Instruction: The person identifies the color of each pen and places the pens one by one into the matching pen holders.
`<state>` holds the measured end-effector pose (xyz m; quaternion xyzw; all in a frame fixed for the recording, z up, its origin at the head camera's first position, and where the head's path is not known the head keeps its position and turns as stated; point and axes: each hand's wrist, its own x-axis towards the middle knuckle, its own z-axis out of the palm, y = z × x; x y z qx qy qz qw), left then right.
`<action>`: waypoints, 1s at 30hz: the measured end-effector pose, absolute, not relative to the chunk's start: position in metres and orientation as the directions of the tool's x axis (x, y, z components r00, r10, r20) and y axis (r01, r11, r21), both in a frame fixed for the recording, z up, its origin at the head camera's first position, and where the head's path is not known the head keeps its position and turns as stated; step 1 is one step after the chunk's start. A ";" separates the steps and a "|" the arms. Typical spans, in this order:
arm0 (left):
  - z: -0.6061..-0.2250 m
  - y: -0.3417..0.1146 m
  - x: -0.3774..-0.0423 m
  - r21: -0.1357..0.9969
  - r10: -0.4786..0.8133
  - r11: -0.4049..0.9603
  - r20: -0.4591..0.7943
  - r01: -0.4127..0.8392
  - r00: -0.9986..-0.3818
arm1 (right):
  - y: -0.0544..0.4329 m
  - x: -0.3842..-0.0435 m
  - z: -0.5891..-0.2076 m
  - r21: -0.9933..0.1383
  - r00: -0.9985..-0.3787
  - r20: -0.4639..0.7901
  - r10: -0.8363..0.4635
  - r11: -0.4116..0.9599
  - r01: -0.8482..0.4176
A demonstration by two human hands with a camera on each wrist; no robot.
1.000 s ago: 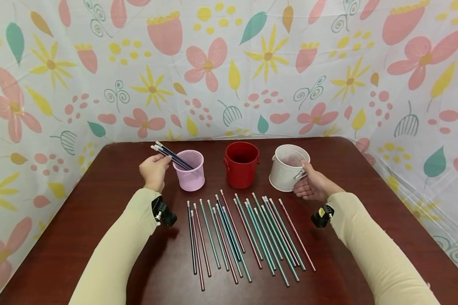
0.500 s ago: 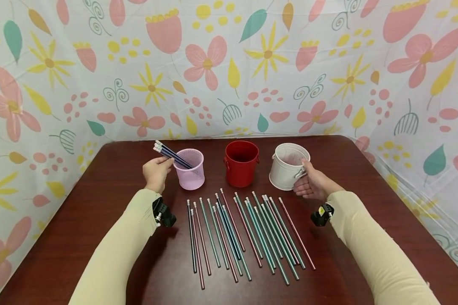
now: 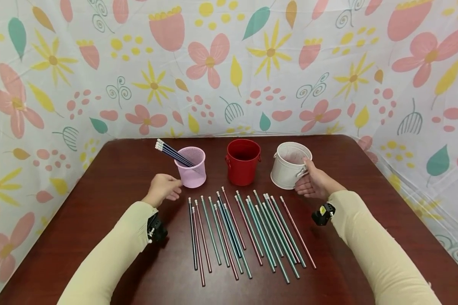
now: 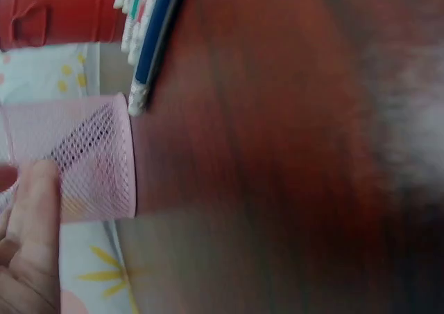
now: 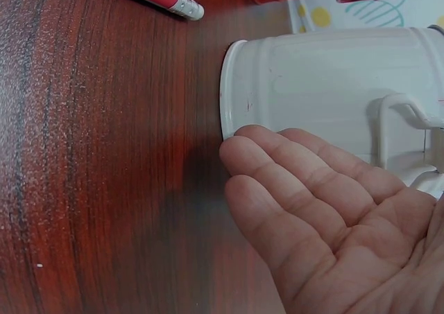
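Several dark blue pencils point(image 3: 172, 152) lean in the pink mesh cup point(image 3: 192, 176), white eraser ends up and pointing left. My left hand point(image 3: 163, 188) is low beside the cup's left side, fingers loosely extended with nothing in them; the left wrist view has its fingers overlapping the mesh cup point(image 4: 97, 158). On the right, my right hand point(image 3: 316, 182) rests against the white bucket point(image 3: 284, 174), thumb up by the rim and handle. In the right wrist view its fingers lie fairly straight along the wall of the white bucket point(image 5: 312, 85), palm showing.
Between cup and white bucket stands a red bucket point(image 3: 242, 169). In front, several pencils in red, green and dark blue, such as a red pencil point(image 3: 299, 232), lie side by side on the brown table point(image 3: 110, 186). A flower-patterned cloth point(image 3: 213, 101) hangs behind.
My left hand has let go of the dark blue pencils, which now lean in the pink cup, and has dropped down toward me. My right hand stays at the white bucket.
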<state>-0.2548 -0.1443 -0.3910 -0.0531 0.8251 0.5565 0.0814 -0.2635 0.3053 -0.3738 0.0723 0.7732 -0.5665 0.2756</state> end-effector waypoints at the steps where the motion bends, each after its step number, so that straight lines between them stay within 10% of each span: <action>1: -0.391 -0.142 -0.253 0.876 0.054 0.449 -0.222 -0.175 -0.974 | 0.305 -0.264 -0.374 -0.836 -0.838 -0.509 -0.197 0.346 0.426; 9: -0.389 -0.124 -0.235 0.601 0.261 0.798 -0.420 -0.051 -0.869 | 0.305 -0.264 -0.375 -0.834 -0.838 -0.513 -0.187 0.337 0.436; 30: -0.398 -0.117 -0.231 0.551 0.249 0.832 -0.481 -0.068 -0.841 | 0.306 -0.266 -0.374 -0.832 -0.833 -0.516 -0.199 0.348 0.432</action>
